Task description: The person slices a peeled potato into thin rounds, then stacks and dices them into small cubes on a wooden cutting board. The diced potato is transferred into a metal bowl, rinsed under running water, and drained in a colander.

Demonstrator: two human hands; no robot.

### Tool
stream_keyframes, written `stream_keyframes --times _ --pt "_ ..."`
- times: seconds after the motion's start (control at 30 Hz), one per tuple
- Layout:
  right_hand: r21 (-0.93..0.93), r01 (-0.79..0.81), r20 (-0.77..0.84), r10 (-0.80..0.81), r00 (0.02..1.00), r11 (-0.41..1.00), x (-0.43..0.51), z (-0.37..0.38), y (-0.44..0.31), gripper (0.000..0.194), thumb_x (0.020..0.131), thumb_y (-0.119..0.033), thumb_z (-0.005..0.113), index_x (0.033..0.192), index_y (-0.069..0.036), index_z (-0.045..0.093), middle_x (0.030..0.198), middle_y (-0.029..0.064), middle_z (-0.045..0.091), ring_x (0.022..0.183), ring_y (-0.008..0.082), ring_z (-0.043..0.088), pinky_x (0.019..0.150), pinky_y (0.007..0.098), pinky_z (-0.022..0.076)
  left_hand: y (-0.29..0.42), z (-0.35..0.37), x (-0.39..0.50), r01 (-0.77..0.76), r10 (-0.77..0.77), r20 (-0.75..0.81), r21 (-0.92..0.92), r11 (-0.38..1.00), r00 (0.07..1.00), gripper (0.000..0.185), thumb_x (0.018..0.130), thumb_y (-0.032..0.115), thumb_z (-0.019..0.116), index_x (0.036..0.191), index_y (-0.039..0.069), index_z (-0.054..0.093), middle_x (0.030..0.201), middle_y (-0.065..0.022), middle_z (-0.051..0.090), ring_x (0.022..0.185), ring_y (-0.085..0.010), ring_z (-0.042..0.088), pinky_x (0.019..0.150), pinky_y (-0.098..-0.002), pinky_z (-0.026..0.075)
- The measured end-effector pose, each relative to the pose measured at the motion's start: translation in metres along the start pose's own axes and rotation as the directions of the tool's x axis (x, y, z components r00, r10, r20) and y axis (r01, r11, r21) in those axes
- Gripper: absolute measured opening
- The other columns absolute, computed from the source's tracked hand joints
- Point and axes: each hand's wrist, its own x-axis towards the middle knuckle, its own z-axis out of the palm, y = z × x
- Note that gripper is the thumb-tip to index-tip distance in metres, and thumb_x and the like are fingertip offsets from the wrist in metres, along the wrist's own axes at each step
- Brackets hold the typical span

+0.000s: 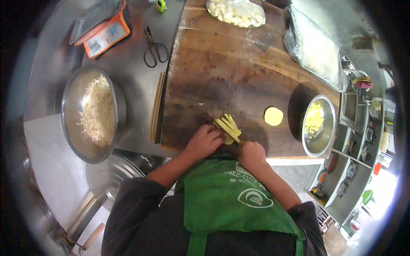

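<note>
Pale yellow vegetable strips, probably potato, lie in a small bundle near the front of the wooden board. The bent fingers of my left hand press against their left side. My right hand is a fist at their lower right end, around what appears to be a knife handle; the blade cannot be made out clearly. A round yellow slice or cut piece sits apart on the board to the right. Farther right, a metal bowl holds small yellow diced pieces.
On the left metal counter are a large bowl of bean sprouts, scissors, an orange scale and wooden sticks. A bag of pale pieces and a plastic-covered tray lie at the back.
</note>
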Motion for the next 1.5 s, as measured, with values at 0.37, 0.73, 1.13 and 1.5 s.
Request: stream_keyframes --times 0.37,0.73,1.13,1.5 --pt "0.091 0.003 -0.055 0.002 0.998 0.996 -0.028 -0.018 0.000 0.019 0.089 -0.021 0.065 0.093 -0.005 0.072 0.082 0.0233 0.070 0.078 0.0436 0.069 0.073 0.0535 0.0566 -0.004 0.005 -0.008 -0.056 0.059 -0.025 0.091 0.994 0.998 0.031 0.073 0.016 0.073 0.104 0.011 0.070 0.113 -0.0069 0.065 0.108 -0.0315 0.059 0.092 -0.0417 0.050" --pt "0.193 -0.040 -0.115 0.063 0.991 0.980 0.004 0.016 0.003 0.022 0.088 -0.022 0.066 0.095 -0.002 0.072 0.084 0.0238 0.070 0.086 0.0445 0.067 0.079 0.0542 0.0543 -0.001 -0.003 -0.004 -0.013 0.015 -0.039 0.028 1.000 0.999 0.029 0.074 0.011 0.071 0.103 0.011 0.071 0.112 -0.0062 0.065 0.107 -0.0302 0.059 0.091 -0.0403 0.052" --pt "0.001 -0.058 0.029 0.058 0.998 0.998 -0.030 -0.014 -0.006 0.018 0.087 -0.021 0.065 0.088 -0.003 0.071 0.085 0.0219 0.070 0.084 0.0431 0.068 0.079 0.0524 0.0556 -0.003 -0.004 -0.012 -0.075 0.086 -0.060 0.169 0.983 0.994 0.024 0.079 0.013 0.071 0.103 0.011 0.072 0.105 -0.0054 0.066 0.099 -0.0282 0.060 0.085 -0.0380 0.052" --pt "0.229 0.015 -0.201 0.032 0.979 0.973 -0.001 0.014 -0.003 0.025 0.087 -0.022 0.068 0.103 -0.004 0.074 0.090 0.0246 0.070 0.089 0.0433 0.067 0.080 0.0522 0.0546 -0.005 -0.006 -0.008 -0.070 0.077 -0.092 0.075 0.995 0.993 0.027 0.073 0.012 0.076 0.100 0.010 0.073 0.103 -0.0058 0.066 0.098 -0.0285 0.061 0.085 -0.0389 0.053"
